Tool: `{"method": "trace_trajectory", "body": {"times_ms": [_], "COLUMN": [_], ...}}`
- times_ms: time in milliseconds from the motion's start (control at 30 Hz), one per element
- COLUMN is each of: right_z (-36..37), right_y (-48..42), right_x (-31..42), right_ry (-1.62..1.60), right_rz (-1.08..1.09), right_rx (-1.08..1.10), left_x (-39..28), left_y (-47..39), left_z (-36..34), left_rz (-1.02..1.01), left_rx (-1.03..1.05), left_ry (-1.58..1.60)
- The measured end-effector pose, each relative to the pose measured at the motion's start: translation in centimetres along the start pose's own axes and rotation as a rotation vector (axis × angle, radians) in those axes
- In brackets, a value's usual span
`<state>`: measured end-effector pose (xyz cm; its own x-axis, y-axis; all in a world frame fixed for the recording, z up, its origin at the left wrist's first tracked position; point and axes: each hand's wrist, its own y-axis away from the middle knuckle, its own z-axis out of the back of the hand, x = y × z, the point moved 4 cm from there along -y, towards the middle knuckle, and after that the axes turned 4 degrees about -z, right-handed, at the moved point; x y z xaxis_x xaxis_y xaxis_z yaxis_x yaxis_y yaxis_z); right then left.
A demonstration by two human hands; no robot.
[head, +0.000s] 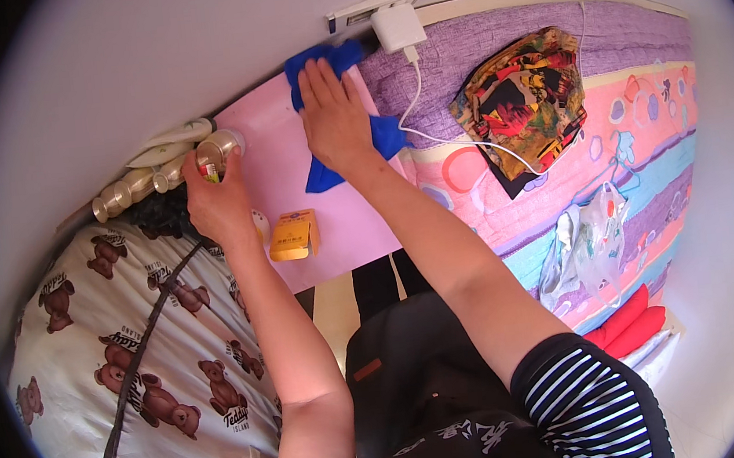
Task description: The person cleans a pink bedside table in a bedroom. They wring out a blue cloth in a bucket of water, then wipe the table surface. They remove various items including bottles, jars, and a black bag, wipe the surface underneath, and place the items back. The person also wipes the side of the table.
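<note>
My right hand (336, 116) lies flat on a blue cloth (327, 174) spread over the far right part of a pink tabletop (264, 126). The cloth reaches past the table's right edge. At the table's far left corner, my left hand (220, 200) has its thumb and fingers around a pale gold, round container (216, 149). A small red and green item (209, 172) shows between the fingers; what it is I cannot tell. An open yellow cardboard box (293, 236) bearing writing sits nearer me, beside my left wrist. A whitish round thing (262, 229) is partly hidden by that wrist.
Several gold-toned containers (128, 192) line the wall at left, above a teddy-print cover (173, 353). A white charger (398, 27) is plugged into the wall outlet; its cable (443, 130) crosses a patterned cloth (527, 107) on the bed (634, 110). Plastic bags (597, 240) lie nearer.
</note>
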<state>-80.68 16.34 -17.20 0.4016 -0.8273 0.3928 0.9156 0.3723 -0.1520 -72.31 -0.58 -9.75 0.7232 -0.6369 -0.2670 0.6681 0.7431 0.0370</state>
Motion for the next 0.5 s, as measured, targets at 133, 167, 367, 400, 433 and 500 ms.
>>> {"method": "trace_trajectory", "body": {"times_ms": [133,167,367,400,433,500], "right_z": [1.3,1.9,-0.8,-1.4,-1.8,-1.4], "right_y": [9.7,10.9,-1.4,-1.2,-0.6,4.0], "right_x": [-0.1,-0.9,0.7,1.9,2.7,3.4], "right_ry": [-0.028,-0.011,-0.041,-0.019,0.004,-0.104], "right_rz": [0.116,0.139,-0.036,0.009,0.063,0.268], "right_rx": [0.216,0.25,-0.045,-0.004,0.037,0.21], "left_x": [1.0,1.2,0.7,0.8,0.7,1.3], "left_y": [-0.1,0.1,-0.6,-0.8,-0.9,-0.2], "left_z": [-0.6,-0.9,-2.4,-2.3,-2.2,-1.9], "left_rz": [0.037,0.053,-0.007,-0.006,0.002,-0.008], "left_rx": [0.045,0.052,0.024,0.019,0.01,0.02], "left_ry": [0.056,0.057,0.035,0.021,0.01,0.051]}}
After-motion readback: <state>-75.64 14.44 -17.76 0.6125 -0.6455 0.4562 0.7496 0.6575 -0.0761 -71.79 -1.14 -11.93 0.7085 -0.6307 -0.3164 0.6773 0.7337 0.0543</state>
